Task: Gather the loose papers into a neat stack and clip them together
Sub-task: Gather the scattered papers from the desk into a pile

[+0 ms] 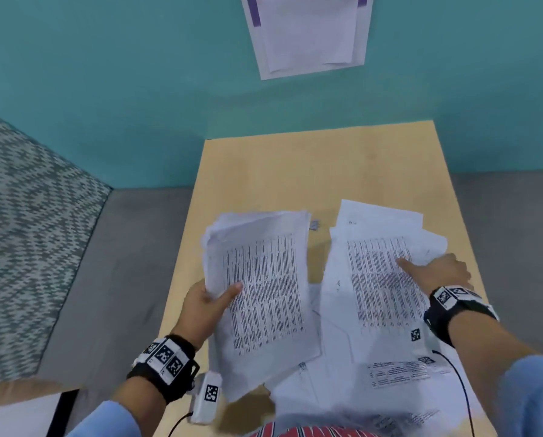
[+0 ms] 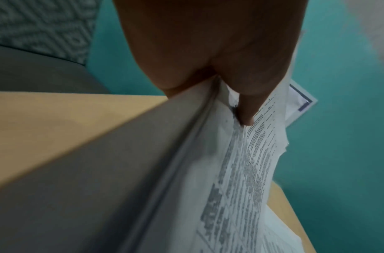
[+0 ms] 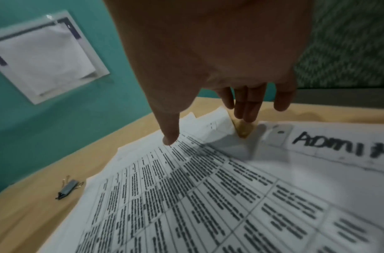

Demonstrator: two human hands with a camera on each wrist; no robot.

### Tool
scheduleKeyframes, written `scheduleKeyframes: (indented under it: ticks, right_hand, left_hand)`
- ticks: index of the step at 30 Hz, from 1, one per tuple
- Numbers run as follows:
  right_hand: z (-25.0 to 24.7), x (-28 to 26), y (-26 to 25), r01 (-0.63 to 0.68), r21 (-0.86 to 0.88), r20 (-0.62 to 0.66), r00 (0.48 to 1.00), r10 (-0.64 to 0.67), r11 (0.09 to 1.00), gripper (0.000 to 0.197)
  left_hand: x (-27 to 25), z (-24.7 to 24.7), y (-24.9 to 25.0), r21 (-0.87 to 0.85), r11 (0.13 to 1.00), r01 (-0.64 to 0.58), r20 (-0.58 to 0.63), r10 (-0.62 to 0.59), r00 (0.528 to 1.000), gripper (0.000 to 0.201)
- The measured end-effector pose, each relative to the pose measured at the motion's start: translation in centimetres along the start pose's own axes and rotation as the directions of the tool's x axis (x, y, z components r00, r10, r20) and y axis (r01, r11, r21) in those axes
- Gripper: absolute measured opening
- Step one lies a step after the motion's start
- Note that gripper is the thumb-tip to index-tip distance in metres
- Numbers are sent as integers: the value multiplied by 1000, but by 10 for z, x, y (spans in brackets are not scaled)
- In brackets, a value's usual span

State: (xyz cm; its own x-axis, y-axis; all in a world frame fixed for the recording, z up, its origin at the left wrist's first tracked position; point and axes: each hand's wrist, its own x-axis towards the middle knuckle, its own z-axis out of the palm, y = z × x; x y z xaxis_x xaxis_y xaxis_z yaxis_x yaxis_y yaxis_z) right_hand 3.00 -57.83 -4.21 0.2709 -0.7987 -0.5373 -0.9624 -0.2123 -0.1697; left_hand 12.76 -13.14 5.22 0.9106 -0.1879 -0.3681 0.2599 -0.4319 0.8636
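Observation:
My left hand [image 1: 215, 299] grips the left edge of a stack of printed papers [image 1: 264, 288], thumb on top, and holds it raised above the wooden table [image 1: 295, 171]. In the left wrist view the thumb [image 2: 248, 111] presses on the stack [image 2: 240, 171]. Over the loose printed sheets [image 1: 380, 279] at the right is my right hand [image 1: 431, 269], its thumb tip touching the top sheet [image 3: 208, 196] and its fingers [image 3: 249, 106] straight past the paper's far corner. A small binder clip [image 1: 314, 224] [image 3: 68, 189] lies on the table between the two piles.
More loose sheets [image 1: 396, 373] spread toward the table's near edge, one hand-lettered "ADMI" [image 3: 338, 145]. A clear document holder [image 1: 308, 33] hangs on the teal wall. A patterned cushion [image 1: 27, 231] on a grey seat stands at the left. Bare wood shows at the table's far end.

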Motion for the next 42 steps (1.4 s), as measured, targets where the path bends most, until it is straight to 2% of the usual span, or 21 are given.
scheduleKeyframes:
  ticks: [2, 5, 8, 11, 13, 15, 18, 19, 21, 23, 25, 28, 31, 33, 36, 39, 40, 42]
  right_hand:
    - [5, 6, -13, -36, -32, 18, 999, 37, 999, 126]
    - [20, 13, -33, -42, -1, -27, 999, 42, 999, 122]
    - [31, 16, -51, -15, 62, 2, 1000, 15, 998, 96]
    - [33, 13, -60, 71, 26, 93, 993, -73, 997, 65]
    - [31, 7, -55, 144, 68, 99, 984, -150, 987, 57]
    - [21, 0, -44, 254, 237, 62, 959, -275, 938, 46]
    - [-19, -19, -21, 389, 483, 5, 895, -447, 784, 39]
    - [-36, -26, -14, 399, 534, 8, 879, -477, 745, 39]
    - [-77, -43, 10, 414, 550, 2, 868, -497, 725, 34]
    - [-115, -57, 38, 459, 509, -7, 848, -530, 728, 27]
    - [-144, -71, 60, 494, 452, 37, 821, -569, 742, 15]
    - [-159, -85, 78, 542, 331, 224, 750, -622, 772, 7]
    - [-141, -94, 80, 659, 49, 397, 677, -620, 750, 13]
    - [-110, -91, 72, 738, -106, 477, 625, -617, 666, 17]
    - [-50, -95, 48, 825, -272, 516, 560, -648, 496, 18]
    - [6, -94, 30, 874, -425, 566, 461, -683, 237, 52]
    - [20, -95, 26, 878, -439, 585, 440, -681, 190, 60]
    - [42, -95, 22, 886, -429, 599, 426, -678, 178, 76]
  left_hand:
    - [0, -7, -5, -30, 998, 49, -21, -50, 999, 20]
    - [0, -11, -17, -56, 991, 125, -47, -128, 991, 28]
    - [-3, -7, -19, -87, 982, 169, -61, -174, 983, 15]
    - [-5, -2, -24, -84, 979, 188, -66, -194, 979, 15]
    - [-6, -1, -26, -86, 976, 199, -69, -205, 976, 18]
    - [-8, -2, -29, -95, 975, 203, -57, -209, 976, 21]
    - [-14, -3, -30, -106, 978, 182, -48, -188, 981, 25]
    - [-13, -5, -31, -105, 978, 178, -52, -184, 982, 26]
    - [-19, -7, -32, -103, 981, 163, -48, -168, 985, 26]
    - [-24, -9, -32, -96, 985, 141, -54, -146, 988, 23]
    - [-29, -11, -31, -84, 989, 123, -75, -129, 989, 18]
    - [-34, -14, -33, -56, 994, 98, -134, -104, 985, 10]
    - [-45, -16, -33, -49, 996, 76, -156, -83, 984, 8]
    - [-54, -18, -34, -62, 995, 72, -158, -81, 984, 7]
    - [-68, -25, -40, -63, 996, 58, -155, -68, 986, 8]
    - [-84, -34, -44, -40, 998, 47, -159, -52, 986, 10]
    - [-89, -37, -47, -32, 999, 41, -165, -45, 985, 12]
    - [-98, -45, -53, -26, 999, 39, -175, -43, 984, 13]
